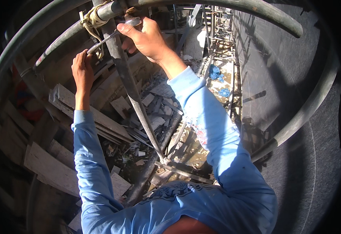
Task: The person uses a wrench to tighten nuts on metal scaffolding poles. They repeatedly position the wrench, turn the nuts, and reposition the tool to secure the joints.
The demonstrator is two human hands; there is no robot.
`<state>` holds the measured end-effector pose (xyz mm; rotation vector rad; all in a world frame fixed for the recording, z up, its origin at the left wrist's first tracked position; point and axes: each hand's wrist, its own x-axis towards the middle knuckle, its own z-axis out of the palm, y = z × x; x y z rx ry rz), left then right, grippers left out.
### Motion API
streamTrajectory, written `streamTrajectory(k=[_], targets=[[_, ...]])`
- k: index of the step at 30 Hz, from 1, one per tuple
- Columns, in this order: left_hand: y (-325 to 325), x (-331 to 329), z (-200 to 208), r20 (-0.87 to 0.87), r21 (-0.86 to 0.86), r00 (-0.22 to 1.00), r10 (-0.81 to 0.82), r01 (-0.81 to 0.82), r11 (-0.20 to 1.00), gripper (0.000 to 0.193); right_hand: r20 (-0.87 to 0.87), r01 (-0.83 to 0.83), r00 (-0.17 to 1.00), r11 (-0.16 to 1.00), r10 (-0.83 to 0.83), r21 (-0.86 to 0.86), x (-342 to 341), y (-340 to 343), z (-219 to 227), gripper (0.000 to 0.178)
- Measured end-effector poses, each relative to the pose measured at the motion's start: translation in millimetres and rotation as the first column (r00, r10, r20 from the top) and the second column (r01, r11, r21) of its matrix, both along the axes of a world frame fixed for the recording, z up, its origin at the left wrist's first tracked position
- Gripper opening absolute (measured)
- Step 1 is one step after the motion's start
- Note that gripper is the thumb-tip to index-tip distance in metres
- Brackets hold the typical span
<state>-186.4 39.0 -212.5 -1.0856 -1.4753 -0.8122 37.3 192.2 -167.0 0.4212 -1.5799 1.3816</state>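
Gripping a slim metal bar (pixel 108 39) at both ends, the hands work at a scaffold joint, far top-left. The left hand (pixel 82 70) is clenched round the bar's lower end; the right hand (pixel 145 39) is closed on its upper end, by the joint. The joint looks already lashed w/ pale cord (pixel 90 19); tightening seems approx. midway, judged only. Tubes are round, dull grey, scuffed. Rough planks (pixel 80 113) and rubble are seen far below.
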Motion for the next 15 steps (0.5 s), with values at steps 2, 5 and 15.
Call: streamTrajectory(k=[2, 5, 15], targets=[[-21.6, 23.3, 7.3, -0.025, -0.052, 0.994, 0.109, -0.11, 0.993, 0.022, -0.081, -0.057, 0.995, 0.996, 0.051, -0.068, -8.1, -1.7, -4.9, 0.029], [-56.0, 42.9, 14.9, 0.027, -0.08, 0.997, 0.068, -0.066, 0.995, 0.021, -0.094, -0.229, 0.972, 0.957, 0.215, -0.176, -8.6, -7.5, -8.0, 0.024], [-83.2, 70.4, 11.2, -0.117, -0.364, 0.944, 0.31, -0.331, 0.871, 0.021, -0.157, -0.229, 0.967, 0.958, 0.202, -0.174, -23.3, -2.5, -58.3, 0.023]])
